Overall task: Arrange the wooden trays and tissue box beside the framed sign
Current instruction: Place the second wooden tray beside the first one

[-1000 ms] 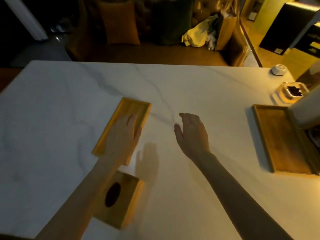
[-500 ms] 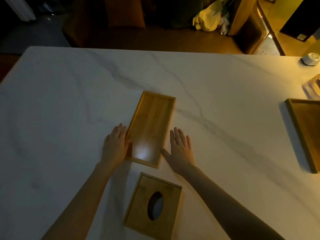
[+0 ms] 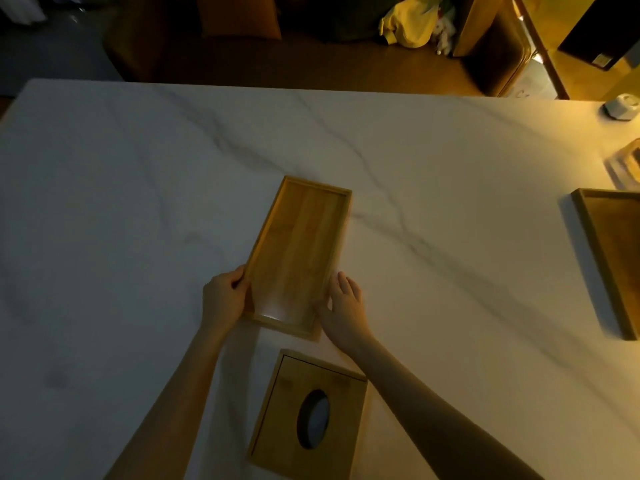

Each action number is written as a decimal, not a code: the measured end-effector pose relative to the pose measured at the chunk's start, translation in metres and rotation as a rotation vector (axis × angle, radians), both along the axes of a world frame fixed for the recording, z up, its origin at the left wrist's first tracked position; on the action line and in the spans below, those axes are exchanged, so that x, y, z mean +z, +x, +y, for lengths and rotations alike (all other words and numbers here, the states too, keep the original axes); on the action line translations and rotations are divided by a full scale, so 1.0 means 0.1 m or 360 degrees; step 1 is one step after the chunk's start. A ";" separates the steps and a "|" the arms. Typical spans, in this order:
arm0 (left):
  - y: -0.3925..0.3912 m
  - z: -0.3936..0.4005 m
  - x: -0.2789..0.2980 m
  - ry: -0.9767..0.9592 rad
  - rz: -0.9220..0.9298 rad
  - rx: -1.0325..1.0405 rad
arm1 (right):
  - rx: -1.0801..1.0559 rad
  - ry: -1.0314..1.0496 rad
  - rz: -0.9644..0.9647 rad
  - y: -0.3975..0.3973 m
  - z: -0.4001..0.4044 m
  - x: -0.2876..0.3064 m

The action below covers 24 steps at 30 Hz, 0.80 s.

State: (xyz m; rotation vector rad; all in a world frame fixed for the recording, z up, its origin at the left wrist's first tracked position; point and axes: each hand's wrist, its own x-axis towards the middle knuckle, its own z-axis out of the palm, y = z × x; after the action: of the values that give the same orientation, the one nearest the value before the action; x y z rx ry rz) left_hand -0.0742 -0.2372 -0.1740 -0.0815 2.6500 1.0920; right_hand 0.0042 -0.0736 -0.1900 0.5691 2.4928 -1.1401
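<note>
A narrow wooden tray (image 3: 301,244) lies slanted on the white marble table (image 3: 138,202), near its middle. My left hand (image 3: 223,299) grips the tray's near left edge, thumb over the rim. My right hand (image 3: 344,306) presses against the near right edge with its fingers curled on it. A wooden tissue box (image 3: 308,414) with an oval opening sits just below the tray, between my forearms. A larger wooden tray (image 3: 609,258) lies at the right edge, partly cut off. The framed sign is not in view.
A small white round object (image 3: 621,106) sits at the table's far right corner, and a pale object (image 3: 627,164) is cut off just below it. Beyond the far edge are a dark sofa with cushions and a yellow bag (image 3: 408,22).
My left hand slid off the top of the narrow tray to its left side. My right hand came in from the bare table to its right side. Both now clasp its near end.
</note>
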 end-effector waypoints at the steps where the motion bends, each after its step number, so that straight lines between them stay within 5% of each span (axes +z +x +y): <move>1: -0.02 0.00 0.04 0.0071 -0.0024 0.0030 | -0.0017 -0.0059 0.0024 0.00 0.01 0.02; 9: 0.01 0.11 0.33 0.0438 -0.0188 0.0104 | -0.0326 -0.0668 0.0240 0.03 0.23 0.35; 24: 0.62 1.28 0.82 0.0903 -0.0081 -0.0008 | -0.0357 -0.0623 0.0529 0.68 1.52 1.10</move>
State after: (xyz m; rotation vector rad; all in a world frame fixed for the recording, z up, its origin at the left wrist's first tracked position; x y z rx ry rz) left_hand -0.0119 -0.1088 -0.0916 0.0114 2.1952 1.7606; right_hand 0.0718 0.0782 -0.0801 0.5943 2.4023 -1.8895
